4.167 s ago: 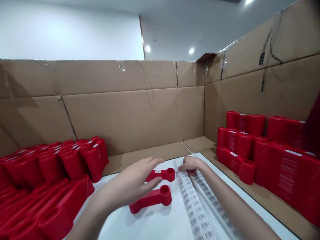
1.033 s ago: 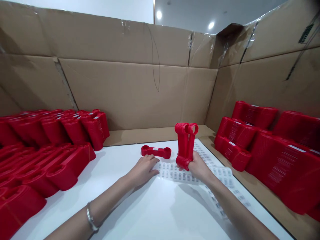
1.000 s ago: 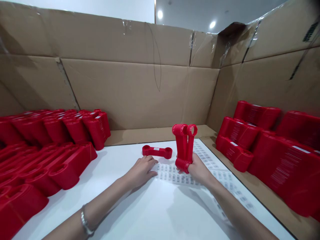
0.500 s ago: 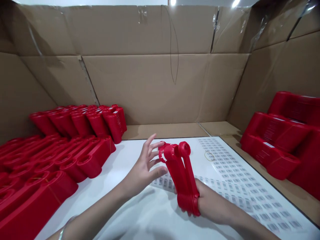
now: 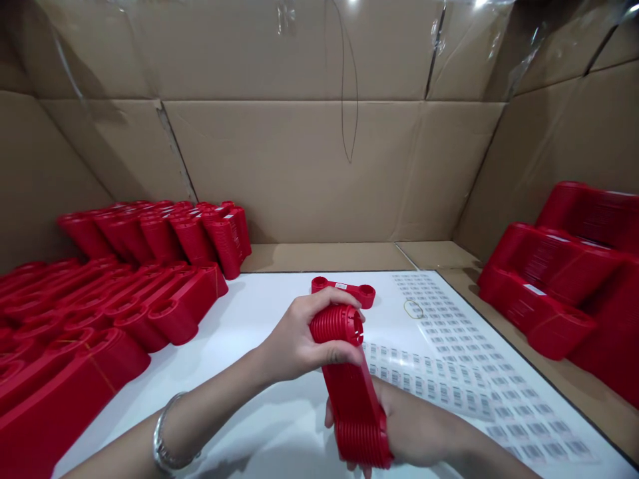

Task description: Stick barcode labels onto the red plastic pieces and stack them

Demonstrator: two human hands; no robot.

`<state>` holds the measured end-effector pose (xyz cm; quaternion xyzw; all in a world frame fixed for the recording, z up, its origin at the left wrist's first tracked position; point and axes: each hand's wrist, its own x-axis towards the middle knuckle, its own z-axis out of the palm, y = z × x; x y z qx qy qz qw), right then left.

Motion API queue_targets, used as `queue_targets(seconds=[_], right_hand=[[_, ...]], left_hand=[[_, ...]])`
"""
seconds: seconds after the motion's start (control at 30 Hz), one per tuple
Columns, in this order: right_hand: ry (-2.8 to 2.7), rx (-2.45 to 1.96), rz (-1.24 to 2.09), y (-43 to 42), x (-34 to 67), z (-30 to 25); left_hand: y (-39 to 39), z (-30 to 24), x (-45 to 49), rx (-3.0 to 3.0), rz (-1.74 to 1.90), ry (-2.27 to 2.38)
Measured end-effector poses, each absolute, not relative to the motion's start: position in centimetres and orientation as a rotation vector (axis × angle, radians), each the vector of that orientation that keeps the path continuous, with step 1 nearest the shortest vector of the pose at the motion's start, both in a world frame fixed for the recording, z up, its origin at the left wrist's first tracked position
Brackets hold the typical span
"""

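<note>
A stack of flat red plastic parts with ring-shaped ends [image 5: 352,389] is held between both hands above the white table [image 5: 279,426]. My left hand [image 5: 299,342] wraps round the stack's upper ring end. My right hand [image 5: 414,429] grips the lower end from underneath, its fingers mostly hidden behind the stack. One single red part [image 5: 343,291] with a small white label lies flat on the table just beyond my hands.
Sheets of barcode stickers [image 5: 449,359] cover the table's right half, with a rubber band [image 5: 413,309] lying on them. Banded stacks of red parts fill the left side [image 5: 124,299] and the right side [image 5: 564,279]. Cardboard walls [image 5: 299,166] enclose the workspace.
My left hand has closed round the top of the stack, which was fanned out before and is now squared together. The stack has tilted and come nearer to me.
</note>
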<state>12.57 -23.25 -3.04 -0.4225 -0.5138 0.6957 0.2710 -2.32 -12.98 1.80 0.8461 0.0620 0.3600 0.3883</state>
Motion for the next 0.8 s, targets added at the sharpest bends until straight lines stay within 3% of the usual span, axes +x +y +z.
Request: queue_targets(seconds=[0.27, 0.5, 0.7, 0.8], right_hand=[[-1.411, -1.129, 1.851, -23.2, 12.5, -3.4], [-1.209, -1.282, 1.695, -23.0, 13.1, -3.6], [-1.239, -1.336, 1.505, -21.6, 14.1, -4.6], [-1.214, -1.336, 1.473, -21.3, 14.5, -4.8]], left_hand=[[-12.8, 2.4, -2.3, 2.407, 1.041, 0.08], [-10.6, 1.4, -2.5, 2.177, 0.992, 0.49], [-8.3, -0.9, -5.1, 2.628, 0.215, 0.692], [-8.7, -1.7, -5.9, 2.632, 0.108, 0.769]])
